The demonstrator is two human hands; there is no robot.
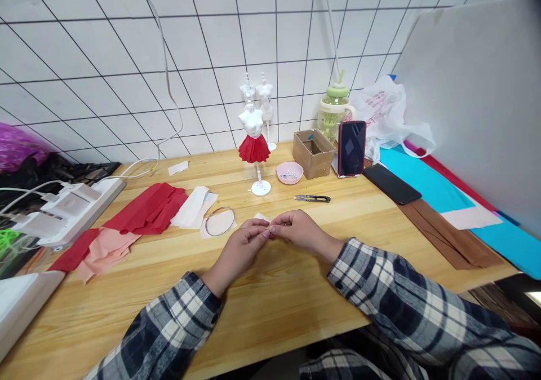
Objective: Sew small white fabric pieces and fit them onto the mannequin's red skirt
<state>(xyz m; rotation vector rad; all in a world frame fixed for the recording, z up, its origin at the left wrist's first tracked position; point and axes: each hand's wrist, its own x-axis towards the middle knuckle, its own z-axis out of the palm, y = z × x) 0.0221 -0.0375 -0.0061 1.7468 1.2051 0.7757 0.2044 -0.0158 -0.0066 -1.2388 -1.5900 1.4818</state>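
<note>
Above the middle of the table, my left hand (242, 246) and my right hand (300, 230) meet with thumbs and fingertips pinched together. What they pinch is too small to make out. Just behind the fingertips shows a bit of white material (261, 216), partly hidden by the hands. Left of my left hand lies a thin ring of wire or cord (233, 217) on a pale piece. Thread snips (311, 198) rest beyond my right hand. A small white dress form (252, 123) wearing a pleated red skirt (254, 149) stands upright behind the hands.
A pink bowl of beads (289, 173), cardboard box (313, 153), propped phone (351, 148) and green-lidded bottle (333, 109) stand at the back. Red fabric (146, 209) and a power strip (70, 213) lie left. A black phone (392, 184), brown fabric (454, 235) and blue fabric (426, 176) lie right.
</note>
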